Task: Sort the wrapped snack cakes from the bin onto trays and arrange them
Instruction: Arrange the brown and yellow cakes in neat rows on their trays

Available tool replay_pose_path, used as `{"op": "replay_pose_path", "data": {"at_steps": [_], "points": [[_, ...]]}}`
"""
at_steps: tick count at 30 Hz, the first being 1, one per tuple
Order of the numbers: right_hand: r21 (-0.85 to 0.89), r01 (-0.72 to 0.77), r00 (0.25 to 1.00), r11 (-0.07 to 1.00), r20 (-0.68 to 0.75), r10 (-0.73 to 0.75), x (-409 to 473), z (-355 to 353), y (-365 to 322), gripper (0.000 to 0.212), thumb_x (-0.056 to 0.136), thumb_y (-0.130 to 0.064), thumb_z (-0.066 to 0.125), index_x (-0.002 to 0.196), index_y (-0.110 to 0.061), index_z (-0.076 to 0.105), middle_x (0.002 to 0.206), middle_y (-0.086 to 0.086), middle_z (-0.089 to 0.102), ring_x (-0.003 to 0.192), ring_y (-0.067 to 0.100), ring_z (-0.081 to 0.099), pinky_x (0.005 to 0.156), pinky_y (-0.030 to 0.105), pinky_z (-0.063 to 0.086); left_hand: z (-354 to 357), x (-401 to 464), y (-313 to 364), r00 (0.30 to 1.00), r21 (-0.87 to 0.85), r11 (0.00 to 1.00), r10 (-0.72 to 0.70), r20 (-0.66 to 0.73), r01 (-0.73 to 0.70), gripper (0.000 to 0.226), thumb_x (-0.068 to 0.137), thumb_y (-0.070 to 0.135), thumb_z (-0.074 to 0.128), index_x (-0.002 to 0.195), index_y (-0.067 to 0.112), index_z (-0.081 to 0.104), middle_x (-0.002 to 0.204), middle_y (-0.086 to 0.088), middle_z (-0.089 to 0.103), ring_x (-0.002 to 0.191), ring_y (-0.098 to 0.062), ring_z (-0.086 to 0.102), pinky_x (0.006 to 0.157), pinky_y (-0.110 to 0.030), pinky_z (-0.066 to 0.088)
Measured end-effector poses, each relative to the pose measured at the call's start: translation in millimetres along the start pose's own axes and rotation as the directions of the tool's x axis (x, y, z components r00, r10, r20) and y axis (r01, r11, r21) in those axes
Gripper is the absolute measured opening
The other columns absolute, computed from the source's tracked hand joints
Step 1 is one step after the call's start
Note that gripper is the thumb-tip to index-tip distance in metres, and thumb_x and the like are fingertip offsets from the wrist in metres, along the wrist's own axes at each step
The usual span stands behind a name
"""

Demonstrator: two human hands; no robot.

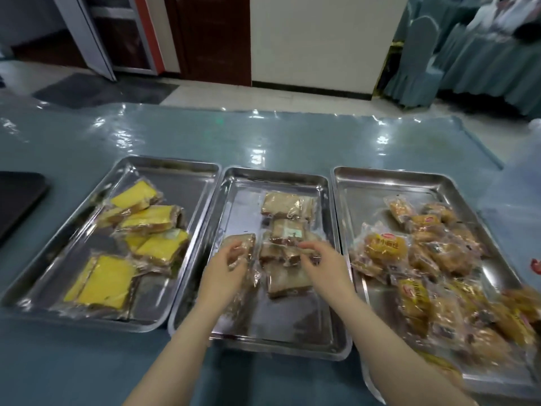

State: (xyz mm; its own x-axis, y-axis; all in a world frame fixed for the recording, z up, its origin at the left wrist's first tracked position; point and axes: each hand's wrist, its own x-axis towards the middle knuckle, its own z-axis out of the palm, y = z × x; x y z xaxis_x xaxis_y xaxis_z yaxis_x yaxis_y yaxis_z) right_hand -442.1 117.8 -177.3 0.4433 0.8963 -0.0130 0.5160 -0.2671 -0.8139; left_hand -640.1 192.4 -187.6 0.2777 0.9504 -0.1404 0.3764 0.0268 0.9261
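Clear crinkly film wraps every cake here, so each packet should be light, soft and a little slippery; squeezing the middle would likely crush the sponge, and the safer hold seems to be by the edges of the cake or the sealed film ends. Three steel trays sit side by side near the front edge of the surface. The left tray (187, 177) holds yellow cakes (152, 218) in a loose overlapping pile; the middle tray (281, 177) holds brown cakes (285, 205) in a rough column toward its right side; the right tray (380, 183) is heaped with orange buns (385, 247), some spilling toward the front right corner. Both hands work over the middle tray. The left hand (227, 266) has its fingers curled round a brown cake (240, 240) at the tray's left side, beside the column. The right hand (320, 263) pinches the film of a packet (292, 253) in the column, fingers bent. No bin shows clearly; a pale blurred shape lies at the right edge. The surface (263, 136) is covered in glossy blue-grey plastic sheeting that catches ceiling glare, with a dark flat object (17, 197) at its left edge. Beyond lie a tiled floor, a dark wooden door, and chairs in teal covers far right.
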Motion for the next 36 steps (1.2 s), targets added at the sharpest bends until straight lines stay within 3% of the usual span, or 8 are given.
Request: {"op": "replay_pose_path", "data": {"at_steps": [3,11,20,24,26,29,32,36], "points": [[-0.068,0.007,1.000,0.998,0.000,-0.007,15.6,10.4,-4.0,0.024,0.090,-0.012,0.061,0.111,-0.022,0.067,0.106,-0.017,0.058,0.093,-0.008,0.048,0.073,-0.003,0.029,-10.0,16.9,-2.3,0.999,-0.030,0.999,-0.036,-0.010,0.036,0.031,0.090,0.020,0.059,0.113,0.039,0.053,0.110,0.014,0.063,0.100,-0.006,0.060,0.085,-0.033,0.052],[-0.090,-0.102,0.994,0.991,-0.036,0.100,82.7,11.6,1.1,0.023,0.090,-0.016,0.058,0.109,-0.028,0.064,0.119,-0.008,0.059,0.107,0.010,0.056,0.083,0.022,0.041,-15.4,76.2,5.4,0.999,-0.021,0.999,-0.038,-0.004,0.038,0.032,0.090,0.012,0.055,0.119,0.025,0.055,0.106,0.011,0.064,0.098,-0.003,0.059,0.074,-0.016,0.044],[-0.107,-0.286,0.958,0.952,-0.043,0.283,162.4,24.8,27.3,0.025,0.089,-0.018,0.057,0.110,-0.027,0.069,0.104,-0.006,0.069,0.055,-0.004,0.053,0.046,0.016,0.040,20.0,161.8,1.7,0.977,0.129,0.991,-0.062,0.203,0.036,0.053,0.087,0.003,0.047,0.126,0.040,0.050,0.125,0.010,0.051,0.110,-0.009,0.052,0.089,-0.029,0.048],[-0.102,-0.263,0.965,0.959,-0.037,0.261,186.6,42.0,29.2,0.022,0.089,-0.016,0.056,0.098,-0.028,0.073,0.106,-0.002,0.070,0.045,-0.001,0.049,0.043,0.010,0.034,34.8,189.2,-5.0,0.966,0.250,0.968,-0.029,0.257,-0.037,0.058,0.087,0.005,0.048,0.134,0.038,0.045,0.134,0.010,0.045,0.097,0.001,0.050,0.067,0.003,0.035],[-0.088,-0.215,0.976,0.973,0.020,0.217,200.0,54.0,23.3,0.024,0.091,-0.017,0.057,0.107,-0.024,0.072,0.116,0.002,0.066,0.056,0.002,0.056,0.050,0.011,0.038,36.0,201.0,-10.1,0.968,0.284,0.956,0.004,0.251,-0.077,0.058,0.086,0.002,0.050,0.136,0.032,0.046,0.136,0.003,0.046,0.108,-0.005,0.049,0.075,0.007,0.028],[-0.111,-0.143,0.981,0.983,0.117,0.156,219.7,71.3,11.0,0.028,0.093,-0.020,0.057,0.118,-0.023,0.067,0.128,0.001,0.058,0.074,0.011,0.063,0.072,0.020,0.048,29.3,216.6,-16.9,0.982,0.332,0.941,-0.001,0.186,-0.062,0.057,0.087,0.004,0.052,0.136,0.032,0.046,0.147,-0.003,0.035,0.134,-0.018,0.035,0.109,-0.021,0.026],[-0.125,-0.050,0.973,0.991,0.217,0.076,236.2,84.9,2.3,0.029,0.093,-0.018,0.056,0.120,-0.018,0.067,0.124,0.002,0.063,0.094,0.014,0.060,0.083,0.020,0.041,19.1,229.4,-21.4,0.997,0.420,0.906,0.025,0.075,-0.054,0.056,0.088,0.009,0.053,0.138,0.032,0.043,0.156,-0.001,0.019,0.142,-0.019,0.018,0.111,-0.031,0.020],[-0.218,0.032,0.977,0.976,0.213,0.016,246.0,95.8,2.2,0.030,0.091,-0.017,0.056,0.117,-0.023,0.068,0.123,-0.002,0.065,0.103,0.018,0.061,0.093,0.028,0.045,25.1,237.6,-28.6,0.959,0.754,0.593,0.167,0.227,-0.282,0.063,0.090,0.028,0.047,0.147,0.037,0.020,0.157,-0.004,-0.010,0.141,-0.022,-0.020,0.113,-0.040,-0.009]]}}
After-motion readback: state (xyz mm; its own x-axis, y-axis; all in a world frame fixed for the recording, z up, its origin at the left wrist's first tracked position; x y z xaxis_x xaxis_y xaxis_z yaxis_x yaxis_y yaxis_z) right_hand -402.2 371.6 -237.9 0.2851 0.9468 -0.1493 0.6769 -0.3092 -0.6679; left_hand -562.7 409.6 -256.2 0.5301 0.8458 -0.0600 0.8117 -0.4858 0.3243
